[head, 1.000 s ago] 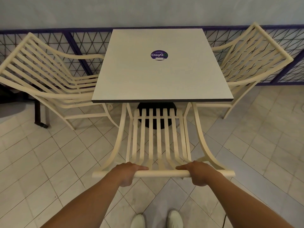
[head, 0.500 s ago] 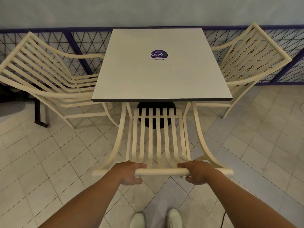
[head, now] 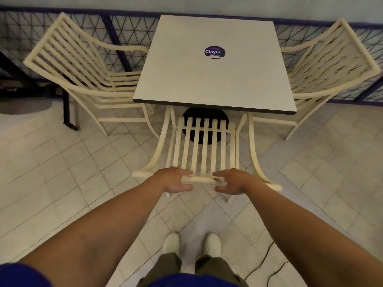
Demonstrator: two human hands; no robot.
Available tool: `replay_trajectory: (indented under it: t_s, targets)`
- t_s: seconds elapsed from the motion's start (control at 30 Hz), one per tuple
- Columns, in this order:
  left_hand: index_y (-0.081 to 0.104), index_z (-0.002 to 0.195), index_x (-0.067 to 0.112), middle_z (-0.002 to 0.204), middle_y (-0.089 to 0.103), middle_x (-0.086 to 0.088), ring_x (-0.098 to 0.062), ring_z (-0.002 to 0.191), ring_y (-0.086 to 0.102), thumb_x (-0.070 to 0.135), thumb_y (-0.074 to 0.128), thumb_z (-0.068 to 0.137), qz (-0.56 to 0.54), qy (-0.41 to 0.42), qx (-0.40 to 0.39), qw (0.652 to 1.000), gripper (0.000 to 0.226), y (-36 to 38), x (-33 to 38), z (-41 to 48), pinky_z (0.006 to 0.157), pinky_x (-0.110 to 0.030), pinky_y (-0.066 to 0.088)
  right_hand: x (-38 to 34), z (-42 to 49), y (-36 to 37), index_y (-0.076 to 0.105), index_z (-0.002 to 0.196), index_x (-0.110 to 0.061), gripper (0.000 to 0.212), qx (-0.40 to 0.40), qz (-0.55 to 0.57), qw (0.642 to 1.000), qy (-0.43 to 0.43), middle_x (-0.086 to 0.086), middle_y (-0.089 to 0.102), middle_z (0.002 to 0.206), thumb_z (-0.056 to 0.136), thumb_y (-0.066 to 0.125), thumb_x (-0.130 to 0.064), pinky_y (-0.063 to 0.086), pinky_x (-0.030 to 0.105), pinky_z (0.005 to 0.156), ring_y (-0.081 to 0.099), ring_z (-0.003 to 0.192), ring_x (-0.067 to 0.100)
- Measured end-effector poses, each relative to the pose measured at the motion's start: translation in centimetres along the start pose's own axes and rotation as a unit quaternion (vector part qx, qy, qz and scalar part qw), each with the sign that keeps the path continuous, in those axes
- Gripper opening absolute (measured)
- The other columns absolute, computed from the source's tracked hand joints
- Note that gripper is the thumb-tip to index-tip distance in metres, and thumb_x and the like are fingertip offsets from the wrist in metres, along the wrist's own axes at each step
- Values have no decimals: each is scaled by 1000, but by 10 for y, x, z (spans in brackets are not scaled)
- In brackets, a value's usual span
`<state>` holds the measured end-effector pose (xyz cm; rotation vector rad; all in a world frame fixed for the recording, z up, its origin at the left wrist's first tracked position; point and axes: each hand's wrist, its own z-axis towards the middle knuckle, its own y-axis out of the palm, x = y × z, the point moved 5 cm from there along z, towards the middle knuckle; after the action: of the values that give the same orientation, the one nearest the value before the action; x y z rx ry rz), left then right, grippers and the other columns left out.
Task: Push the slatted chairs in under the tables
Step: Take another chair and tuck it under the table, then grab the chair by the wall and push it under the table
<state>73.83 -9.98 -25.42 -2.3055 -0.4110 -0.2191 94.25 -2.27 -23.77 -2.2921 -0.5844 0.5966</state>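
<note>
The near slatted chair (head: 204,150) at 6 o'clock is being held by its top rail, seat already tucked partway under the counter (head: 213,65), backrest slats sticking out over the tiled floor (head: 62,172). The left hand (head: 173,180) and right hand (head: 233,181) are both being kept loose, fingers half uncurled around the rail rather than clamped tight. Two more slatted chairs are being left at 9 o'clock (head: 83,69) and 3 o'clock (head: 329,65), each angled toward the counter's side edges.
</note>
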Motion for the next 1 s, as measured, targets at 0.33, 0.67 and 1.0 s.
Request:
replay_trajectory:
  t_s: [0.33,0.67,1.0]
  targets:
    - [30,154,42,160,35,3,-23,141,41,72,52,87,-101,-102,92,985,77,6,-51,-90,109,-40,39,-95,27,-17,42,144,-37,66,-23,-63,989,-132,-2,55,138,85,55,-63,44,45,101,51,127,25]
    - [35,152,39,156,41,0,-20,135,47,68,57,88,-319,-267,174,893,74,89,-172,-247,111,-37,38,-312,41,12,34,152,-23,69,-80,-162,935,-304,1,38,156,94,53,-55,27,27,113,37,141,19]
    - [44,147,38,146,52,1,-15,130,52,64,62,87,-433,-311,257,807,68,157,-314,-372,106,-30,41,-522,59,77,34,152,-25,73,-116,-149,926,-327,1,44,150,90,56,-57,37,26,103,49,130,19]
